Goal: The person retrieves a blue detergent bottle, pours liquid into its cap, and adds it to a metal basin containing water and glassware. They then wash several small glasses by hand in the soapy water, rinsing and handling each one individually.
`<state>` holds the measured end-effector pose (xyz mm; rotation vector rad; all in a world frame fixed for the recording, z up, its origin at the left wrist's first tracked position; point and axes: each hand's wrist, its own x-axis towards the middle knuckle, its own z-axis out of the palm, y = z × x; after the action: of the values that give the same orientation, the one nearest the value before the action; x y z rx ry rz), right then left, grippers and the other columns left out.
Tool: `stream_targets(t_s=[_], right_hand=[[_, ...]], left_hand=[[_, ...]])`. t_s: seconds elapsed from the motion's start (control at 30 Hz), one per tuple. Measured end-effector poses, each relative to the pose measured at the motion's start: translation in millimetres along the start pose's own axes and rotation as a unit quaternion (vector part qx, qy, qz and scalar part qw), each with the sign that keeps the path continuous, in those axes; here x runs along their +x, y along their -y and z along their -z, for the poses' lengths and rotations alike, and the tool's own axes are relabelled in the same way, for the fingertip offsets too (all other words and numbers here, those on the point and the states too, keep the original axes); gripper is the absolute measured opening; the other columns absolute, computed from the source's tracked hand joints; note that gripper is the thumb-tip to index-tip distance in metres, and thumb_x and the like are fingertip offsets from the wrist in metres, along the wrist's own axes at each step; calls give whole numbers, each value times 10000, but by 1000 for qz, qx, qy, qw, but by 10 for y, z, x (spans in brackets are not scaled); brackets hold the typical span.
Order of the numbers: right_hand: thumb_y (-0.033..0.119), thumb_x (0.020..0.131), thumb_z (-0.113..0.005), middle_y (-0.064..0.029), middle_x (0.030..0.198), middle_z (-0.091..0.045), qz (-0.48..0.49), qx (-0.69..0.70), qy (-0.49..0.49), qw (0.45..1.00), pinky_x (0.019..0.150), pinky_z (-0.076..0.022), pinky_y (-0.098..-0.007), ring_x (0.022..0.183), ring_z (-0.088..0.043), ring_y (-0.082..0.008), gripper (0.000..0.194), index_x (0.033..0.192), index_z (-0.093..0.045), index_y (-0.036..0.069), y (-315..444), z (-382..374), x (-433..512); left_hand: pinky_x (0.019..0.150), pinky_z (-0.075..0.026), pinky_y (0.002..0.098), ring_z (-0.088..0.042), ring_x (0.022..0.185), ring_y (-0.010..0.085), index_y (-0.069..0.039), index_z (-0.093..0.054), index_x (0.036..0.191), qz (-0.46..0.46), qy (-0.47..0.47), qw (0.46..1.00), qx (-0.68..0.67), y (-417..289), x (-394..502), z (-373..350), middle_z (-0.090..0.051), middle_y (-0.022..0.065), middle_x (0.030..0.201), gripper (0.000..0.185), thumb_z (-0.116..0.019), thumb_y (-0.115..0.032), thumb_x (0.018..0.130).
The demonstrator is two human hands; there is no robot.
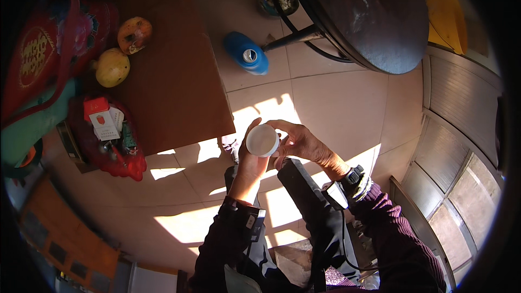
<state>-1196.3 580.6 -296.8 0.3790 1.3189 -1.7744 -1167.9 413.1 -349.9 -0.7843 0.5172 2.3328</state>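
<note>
Between my two hands is a small white round cup or cap (261,141), its wide pale face turned up toward me. My left hand (253,167) supports it from the left and below, with the fingers partly hidden behind it. From the right, my right hand (303,141) curls its thumb and fingers around the rim. Beyond them, a blue vacuum flask (236,47) stands on the tiled floor. Its metallic mouth (250,55) is uncovered.
A brown table (175,89) at left bears two pomegranates (113,67), a red bag (36,53) and a red dish (136,167) with cigarette packs (103,122). A dark round stool (366,16) stands at upper right. Near it is a bowl of pale pieces (281,0). Metal-framed panels (460,85) line the right.
</note>
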Motion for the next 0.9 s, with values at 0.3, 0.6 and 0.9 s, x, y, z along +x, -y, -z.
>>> stream_targets(t_s=[0.3, 0.6, 0.9], right_hand=[[100, 637, -800, -118, 1020, -589, 168, -362, -308, 864, 799, -522, -341, 946, -602, -257, 570, 1119, -501, 40, 541, 304, 599], [83, 581, -777, -98, 1071, -532, 292, -596, -325, 674, 833, -449, -400, 987, -498, -307, 527, 1058, -556, 108, 624, 215, 1293], [249, 575, -808, -100, 988, -519, 196, -703, -285, 621, 774, -477, -400, 965, -516, -288, 578, 1061, -538, 89, 561, 267, 1515]], left_hand=[[756, -492, 346, -628, 843, 209, -72, -454, 1231, 43, -191, 977, 84, -64, -524, 86, -627, 125, 1004, 327, -456, -222, 940], [740, -481, 336, -620, 795, 205, -39, -426, 1260, -23, -245, 958, 150, -273, -1235, 564, -599, 153, 1001, 388, -479, -214, 917], [706, -489, 321, -598, 752, 179, -68, -447, 1246, -39, -263, 957, 118, -103, -1386, 612, -571, 104, 986, 401, -524, -257, 901]])
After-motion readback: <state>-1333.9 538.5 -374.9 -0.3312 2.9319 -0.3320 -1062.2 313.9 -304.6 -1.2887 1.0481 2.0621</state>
